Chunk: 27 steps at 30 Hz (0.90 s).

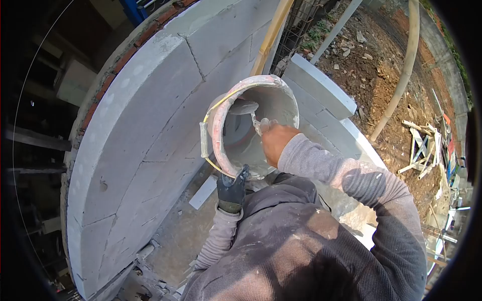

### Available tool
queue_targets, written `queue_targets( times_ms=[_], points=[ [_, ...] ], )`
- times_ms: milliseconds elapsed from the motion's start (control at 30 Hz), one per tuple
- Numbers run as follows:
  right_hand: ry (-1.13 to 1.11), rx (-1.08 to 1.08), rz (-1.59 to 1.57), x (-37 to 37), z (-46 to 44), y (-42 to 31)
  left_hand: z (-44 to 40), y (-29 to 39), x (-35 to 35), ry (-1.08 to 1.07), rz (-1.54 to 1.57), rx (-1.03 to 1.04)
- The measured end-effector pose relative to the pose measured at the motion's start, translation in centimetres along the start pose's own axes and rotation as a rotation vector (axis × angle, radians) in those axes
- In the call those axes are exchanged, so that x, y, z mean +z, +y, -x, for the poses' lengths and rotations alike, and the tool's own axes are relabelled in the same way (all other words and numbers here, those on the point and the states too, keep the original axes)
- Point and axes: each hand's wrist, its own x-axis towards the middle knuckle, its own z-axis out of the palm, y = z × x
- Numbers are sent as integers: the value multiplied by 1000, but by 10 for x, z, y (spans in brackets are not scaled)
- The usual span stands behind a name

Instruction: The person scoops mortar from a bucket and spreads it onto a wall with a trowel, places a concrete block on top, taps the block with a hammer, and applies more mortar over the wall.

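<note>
- The gloved left hand [232,186] grips the near rim of the bucket [219,131]; if that hold slackened, the tilted bucket could roll or tip and spill.
- The bare right hand [275,143], apart from the left, is clamped around the handle of the trowel [243,108], whose blade sits inside the bucket's mouth; a slick, smeared handle could twist in the fingers.
- The bucket lies between the person's body and the block walls, its handle grip [204,139] hanging on the left; a sleeve or the trowel might snag there.
- Left rises the tall block wall [145,115]; a swing that way could knock it.
- Farther right, a low block wall [326,95] borders rubble-strewn soil [371,65].
</note>
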Motion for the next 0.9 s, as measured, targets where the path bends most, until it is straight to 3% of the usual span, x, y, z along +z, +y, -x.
queue_targets(
  times_ms=[67, 167, 267, 433, 467, 633, 767, 800, 900],
  points=[
    [220, -304, 238, 21, 14, 1, -5, -2, -2, -17, -42, 16],
    [117, -403, 411, 43, 27, 14, -11, -1, -5, 36, -62, 86],
    [149, -446, 510, 44, 30, 50, -9, 4, -2, 63, -197, 171],
    [166, -352, 472, 17, 35, 84, -24, 9, 11, 129, -161, 200],
    [171, -350, 477, 10, 39, 84, -25, 14, 12, 89, -111, 106],
    [639, -139, 334, -11, 23, 68, -55, 26, 5, 96, -142, 223],
    [555, -182, 262, 39, 27, 73, -73, 29, -4, 49, -239, 282],
    [428, -120, 243, 41, 33, 71, -76, 30, -4, 37, -247, 273],
    [361, -29, 214, 20, 48, 83, -80, 29, 5, 118, -206, 293]
  ],
)
